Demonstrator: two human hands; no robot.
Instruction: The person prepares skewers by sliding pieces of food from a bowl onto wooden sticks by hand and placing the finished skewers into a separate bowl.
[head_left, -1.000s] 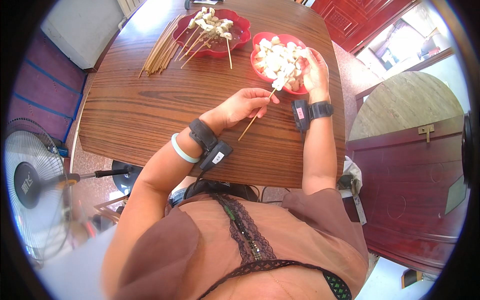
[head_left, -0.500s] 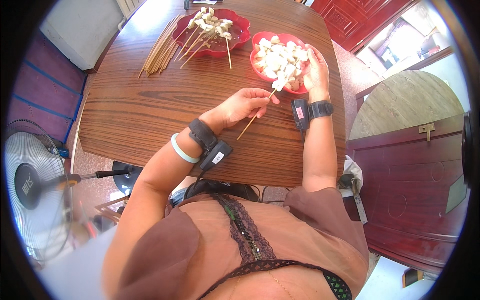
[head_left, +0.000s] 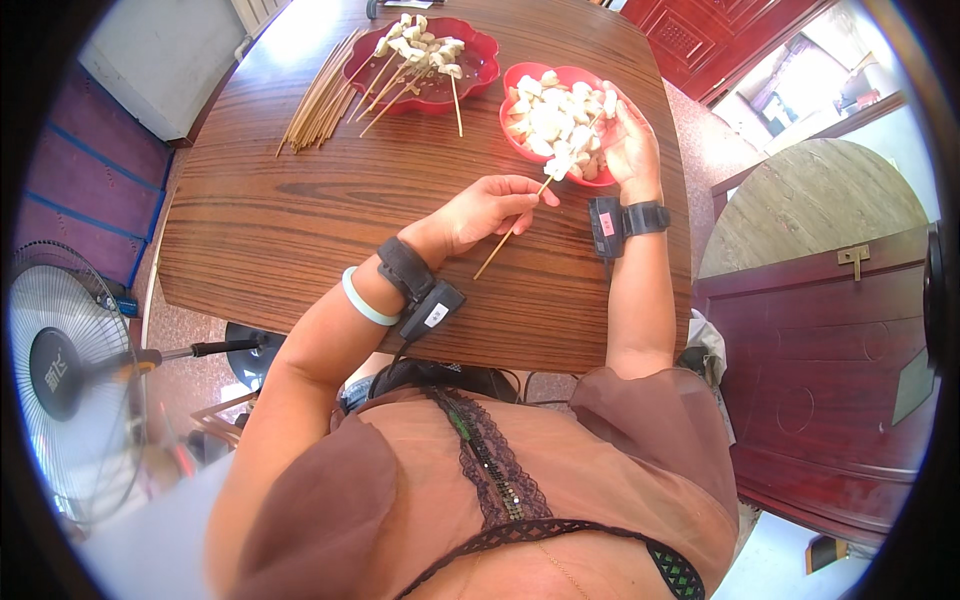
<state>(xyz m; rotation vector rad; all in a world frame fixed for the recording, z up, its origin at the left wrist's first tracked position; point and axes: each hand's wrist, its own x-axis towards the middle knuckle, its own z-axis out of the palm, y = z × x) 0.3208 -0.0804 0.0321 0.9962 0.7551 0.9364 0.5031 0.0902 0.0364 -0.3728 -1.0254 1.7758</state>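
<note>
My left hand (head_left: 503,208) pinches a thin wooden skewer (head_left: 512,232), which slants over the table. White food pieces (head_left: 557,167) sit on the skewer's upper end, against the near edge of a red bowl (head_left: 510,132). That bowl is heaped with pale cut chunks (head_left: 552,122) whose kind I cannot make out. At the bowl's right side, my right hand (head_left: 634,152) has its fingers curled round a white chunk (head_left: 609,103); the palm hides part of the rim.
A scalloped dark red dish (head_left: 487,72) at the far left holds several loaded skewers (head_left: 425,48). Beside it lies a bundle of bare wooden skewers (head_left: 322,100). All stand on a brown wood-grain table (head_left: 300,215). A standing fan (head_left: 60,370) is at the left, off the table.
My right hand has shifted slightly, its fingers drawing up from the bowl's right edge with a white chunk now showing at them. My left hand and its skewer stay almost still.
</note>
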